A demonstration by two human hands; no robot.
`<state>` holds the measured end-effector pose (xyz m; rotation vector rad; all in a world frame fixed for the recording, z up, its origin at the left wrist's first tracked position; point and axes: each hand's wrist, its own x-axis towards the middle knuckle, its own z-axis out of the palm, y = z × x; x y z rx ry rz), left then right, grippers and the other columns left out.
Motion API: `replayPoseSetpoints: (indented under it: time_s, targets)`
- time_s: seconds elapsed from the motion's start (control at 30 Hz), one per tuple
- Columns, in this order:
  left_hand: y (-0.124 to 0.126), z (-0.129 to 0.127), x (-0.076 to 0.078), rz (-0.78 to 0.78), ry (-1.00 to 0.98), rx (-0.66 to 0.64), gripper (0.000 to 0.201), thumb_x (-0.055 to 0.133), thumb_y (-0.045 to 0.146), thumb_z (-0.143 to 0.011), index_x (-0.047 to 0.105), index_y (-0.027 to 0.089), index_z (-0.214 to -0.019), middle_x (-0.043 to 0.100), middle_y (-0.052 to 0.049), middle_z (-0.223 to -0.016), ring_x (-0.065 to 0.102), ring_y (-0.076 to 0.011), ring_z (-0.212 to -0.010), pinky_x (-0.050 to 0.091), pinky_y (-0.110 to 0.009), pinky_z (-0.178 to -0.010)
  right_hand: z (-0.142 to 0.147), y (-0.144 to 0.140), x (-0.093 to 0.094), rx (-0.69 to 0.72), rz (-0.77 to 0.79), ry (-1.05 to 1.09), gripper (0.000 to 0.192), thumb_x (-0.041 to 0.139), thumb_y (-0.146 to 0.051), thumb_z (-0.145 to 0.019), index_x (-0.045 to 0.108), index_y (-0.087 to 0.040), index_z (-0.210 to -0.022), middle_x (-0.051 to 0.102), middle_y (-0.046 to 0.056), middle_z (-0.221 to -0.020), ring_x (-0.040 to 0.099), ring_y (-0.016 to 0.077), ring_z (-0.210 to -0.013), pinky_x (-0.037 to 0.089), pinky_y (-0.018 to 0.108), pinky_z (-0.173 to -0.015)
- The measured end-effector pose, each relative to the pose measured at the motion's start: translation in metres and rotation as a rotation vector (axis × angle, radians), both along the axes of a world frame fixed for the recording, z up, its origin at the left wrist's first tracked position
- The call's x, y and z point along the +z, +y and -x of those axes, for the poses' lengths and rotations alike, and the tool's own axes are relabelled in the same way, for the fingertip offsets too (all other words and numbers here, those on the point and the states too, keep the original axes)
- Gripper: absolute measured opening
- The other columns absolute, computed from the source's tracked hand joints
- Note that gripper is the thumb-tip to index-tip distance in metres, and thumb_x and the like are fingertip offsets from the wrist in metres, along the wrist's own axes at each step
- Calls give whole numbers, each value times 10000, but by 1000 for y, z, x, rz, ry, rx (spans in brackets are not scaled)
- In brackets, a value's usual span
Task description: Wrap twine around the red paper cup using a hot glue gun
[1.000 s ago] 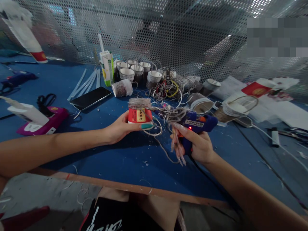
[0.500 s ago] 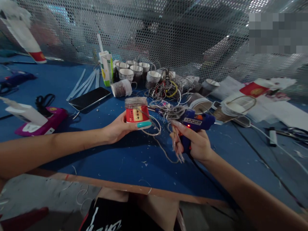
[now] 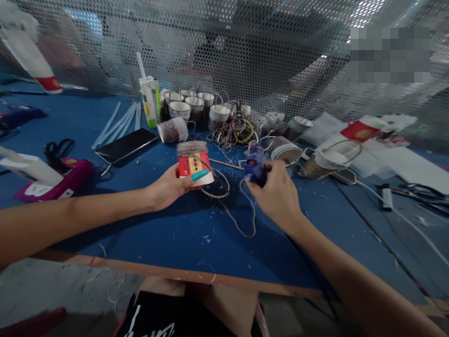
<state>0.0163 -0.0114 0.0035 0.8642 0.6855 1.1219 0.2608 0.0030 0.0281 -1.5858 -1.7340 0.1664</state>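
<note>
Left hand: my left hand (image 3: 167,188) holds the red paper cup (image 3: 194,164) just above the worktop (image 3: 175,234); fingers wrapped around its lower side, thumb with a teal nail pressed across the front of the label.
Red paper cup: upright, slightly tilted, its upper part wound with grey cord; it sits left of my right hand, near but apart from it.
Right hand: my right hand (image 3: 277,194) is turned back-up, fingers curled tight around the blue glue gun (image 3: 256,167); only the gun's front end shows past the knuckles.
Cord: a loose grey cord (image 3: 238,215) runs from the cup in a loop down over the worktop between my two hands.
Behind the hands: a tangle of cords (image 3: 235,132), a cluster of wrapped cups (image 3: 189,104) against the mesh screen (image 3: 224,51), one wrapped cup lying on its side (image 3: 172,129).
Left side: a black phone (image 3: 126,144) lying flat, clear glue sticks (image 3: 117,122), a green drink carton (image 3: 150,100) with a straw, black scissors (image 3: 58,149), a pink glue gun (image 3: 52,180).
Right side: a coil of cord on white paper (image 3: 342,152), more red and white paper (image 3: 365,131) beyond it.
</note>
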Motion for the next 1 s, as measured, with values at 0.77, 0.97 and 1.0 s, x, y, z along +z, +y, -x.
replayPoseSetpoints:
  time_s: [0.77, 0.97, 1.0]
  targets:
    - [-3, -1, 1, -56, 41, -156, 666, 954, 298, -487, 665, 161, -1071, 742, -78, -1011, 706, -234, -956, 518, -400, -968, 18, -19, 6, 753, 172, 804, 179, 575, -303, -749, 497, -247, -901, 692, 80, -1159, 595, 281, -1226, 461, 464, -1002]
    - [-3, -1, -1, -70, 35, -162, 616, 942, 259, -508, 673, 168, -1055, 746, -69, -1012, 707, -223, -947, 524, -377, -943, 17, -20, 4, 658, -2, 767, 214, 595, -366, -729, 482, -263, -879, 693, 74, -1069, 618, 288, -1145, 484, 469, -952]
    - [-3, -1, -1, -83, 44, -176, 616, 938, 259, -516, 672, 164, -1063, 747, -76, -1018, 707, -231, -954, 520, -387, -949, 17, -24, 5, 724, 48, 740, 201, 602, -361, -750, 483, -262, -877, 693, 75, -1124, 600, 289, -1184, 468, 478, -981]
